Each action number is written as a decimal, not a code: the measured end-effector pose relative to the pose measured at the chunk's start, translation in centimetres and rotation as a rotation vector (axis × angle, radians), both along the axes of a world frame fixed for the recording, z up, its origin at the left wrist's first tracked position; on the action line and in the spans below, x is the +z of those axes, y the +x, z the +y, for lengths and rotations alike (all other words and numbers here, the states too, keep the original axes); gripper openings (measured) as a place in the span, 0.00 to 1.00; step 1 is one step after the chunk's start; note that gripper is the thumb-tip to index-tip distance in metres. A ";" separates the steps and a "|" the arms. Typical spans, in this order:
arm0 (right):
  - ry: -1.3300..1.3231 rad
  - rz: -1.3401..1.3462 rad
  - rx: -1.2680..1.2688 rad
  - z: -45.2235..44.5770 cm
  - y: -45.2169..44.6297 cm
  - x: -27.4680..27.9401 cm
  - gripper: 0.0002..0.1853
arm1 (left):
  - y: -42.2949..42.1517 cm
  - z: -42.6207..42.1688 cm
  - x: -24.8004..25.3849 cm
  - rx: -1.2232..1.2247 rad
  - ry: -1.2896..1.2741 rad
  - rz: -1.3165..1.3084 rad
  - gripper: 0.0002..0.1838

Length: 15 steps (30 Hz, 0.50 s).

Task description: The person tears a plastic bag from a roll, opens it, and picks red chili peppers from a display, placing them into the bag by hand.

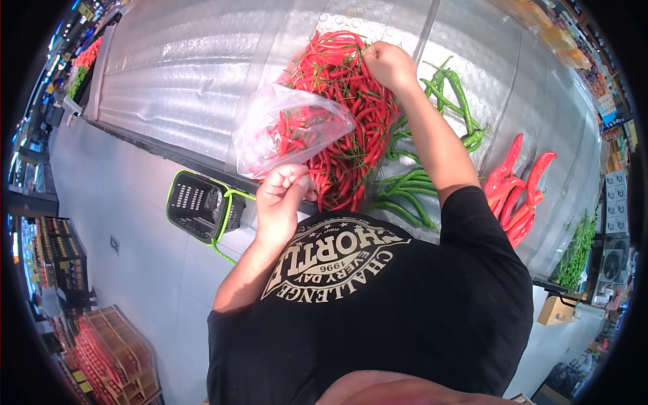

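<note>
A heap of thin red chili peppers (371,115) with green stems lies on the silvery display counter (196,67). My left hand (280,196) is closed on the edge of a clear plastic bag (253,138), which hangs open over the near left side of the heap. Red chilies show through the bag's film. At the heap's far right edge is my right hand (391,66), its fingers pinched together by the chili stems. Whatever sits between those fingertips is too small to make out.
Long green peppers (459,98) lie right of the heap, with more green peppers (408,192) nearer me. Large red peppers (520,196) sit farther right. A black shopping basket (196,206) with green trim stands on the floor (135,223) at left. Stacked cartons (111,351) are at lower left.
</note>
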State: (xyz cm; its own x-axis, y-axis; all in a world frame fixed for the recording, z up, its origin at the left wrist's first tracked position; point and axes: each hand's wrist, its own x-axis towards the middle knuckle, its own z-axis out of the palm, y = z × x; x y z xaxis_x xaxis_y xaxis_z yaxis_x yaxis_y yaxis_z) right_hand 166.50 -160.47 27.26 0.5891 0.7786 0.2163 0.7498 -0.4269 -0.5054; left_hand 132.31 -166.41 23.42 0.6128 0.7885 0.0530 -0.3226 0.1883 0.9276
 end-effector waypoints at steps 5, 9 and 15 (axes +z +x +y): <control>0.060 0.092 -0.021 -2.5 -0.9 0.5 0.13 | 0.6 -0.1 0.3 -0.017 -0.022 0.020 0.08; 0.209 0.218 -0.028 -2.9 -0.3 -0.3 0.14 | 0.9 0.0 0.4 -0.048 -0.016 0.037 0.09; 0.378 0.266 0.305 -8.0 -6.2 2.6 0.08 | 0.6 0.3 0.5 0.010 0.001 0.050 0.11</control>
